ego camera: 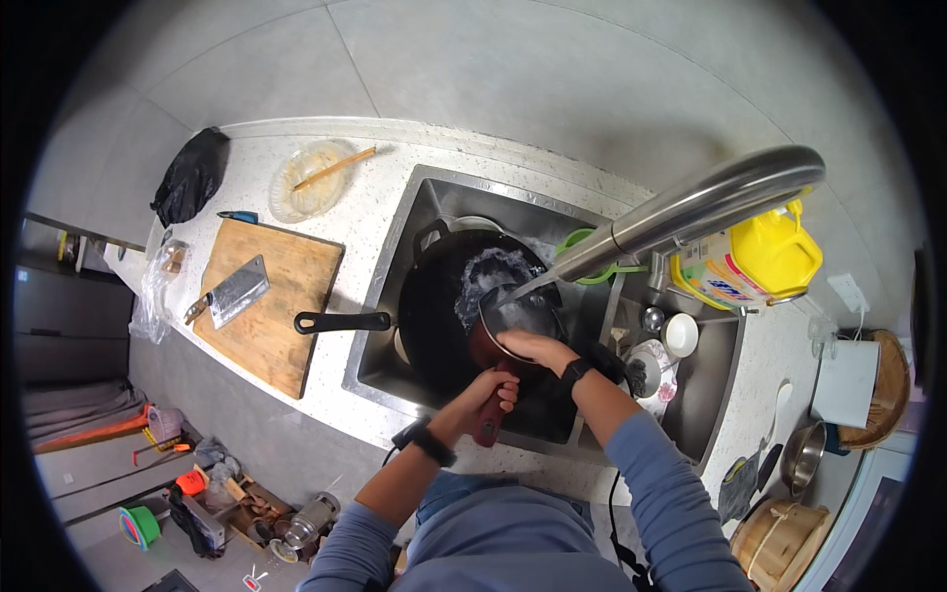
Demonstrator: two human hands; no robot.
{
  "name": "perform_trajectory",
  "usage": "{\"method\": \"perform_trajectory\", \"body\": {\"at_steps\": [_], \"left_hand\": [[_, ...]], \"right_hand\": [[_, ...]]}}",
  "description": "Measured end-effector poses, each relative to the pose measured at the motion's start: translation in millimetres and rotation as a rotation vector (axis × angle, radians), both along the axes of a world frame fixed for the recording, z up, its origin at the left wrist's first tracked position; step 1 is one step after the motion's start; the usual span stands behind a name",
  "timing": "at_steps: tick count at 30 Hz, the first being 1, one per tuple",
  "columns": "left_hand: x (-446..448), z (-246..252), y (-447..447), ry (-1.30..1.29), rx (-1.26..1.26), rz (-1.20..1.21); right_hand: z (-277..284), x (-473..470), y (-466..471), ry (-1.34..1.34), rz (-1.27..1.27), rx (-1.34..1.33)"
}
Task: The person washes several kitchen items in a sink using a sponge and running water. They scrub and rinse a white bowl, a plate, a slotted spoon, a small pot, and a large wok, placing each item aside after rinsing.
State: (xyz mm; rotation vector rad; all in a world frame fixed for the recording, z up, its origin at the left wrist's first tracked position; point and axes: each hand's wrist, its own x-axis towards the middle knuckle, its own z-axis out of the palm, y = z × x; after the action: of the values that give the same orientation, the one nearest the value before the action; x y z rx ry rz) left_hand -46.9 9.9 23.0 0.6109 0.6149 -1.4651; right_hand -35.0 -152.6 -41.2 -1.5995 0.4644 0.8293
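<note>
My left hand [494, 392] is closed around the dark red handle of a small saucepan [484, 340], tilted under the running faucet [629, 229]. My right hand [536, 348] reaches into the saucepan's mouth; its fingertips are partly hidden, and whether it holds anything cannot be told. Water runs into the saucepan. Beneath it, a large black wok [433, 296] with foamy water lies in the left basin of the steel sink [385, 274]. The wok's black handle [344, 322] sticks out over the counter on the left.
Left of the sink, a cleaver [240, 292] lies on a wooden cutting board [288, 259]. Behind are a clear bowl [285, 189] with chopsticks [336, 169] and a black plastic bag [194, 174]. A green strainer [581, 240], yellow detergent jug [773, 251] and white bowl [680, 335] are on the right.
</note>
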Motion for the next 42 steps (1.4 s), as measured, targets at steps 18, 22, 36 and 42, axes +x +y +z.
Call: {"method": "perform_trajectory", "body": {"at_steps": [18,22,36,42], "left_hand": [[-28.7,-18.1,-23.6,0.136,-0.031,0.522],[-26.3,-14.9,-18.5,0.064,0.056,0.597],[-32.2,27.8,-38.2,-0.8,0.733,0.82],[-23.5,11.2,-54.8,-0.877,0.845,0.686]], "right_hand": [[60.5,-60.0,65.7,-0.514,0.016,-0.635],[25.8,-43.4,69.6,-0.334,-0.221,-0.674],[66.7,-50.8,55.2,0.296,-0.949,0.547],[123.1,-80.5,58.4,0.345,-0.955,0.585]]}}
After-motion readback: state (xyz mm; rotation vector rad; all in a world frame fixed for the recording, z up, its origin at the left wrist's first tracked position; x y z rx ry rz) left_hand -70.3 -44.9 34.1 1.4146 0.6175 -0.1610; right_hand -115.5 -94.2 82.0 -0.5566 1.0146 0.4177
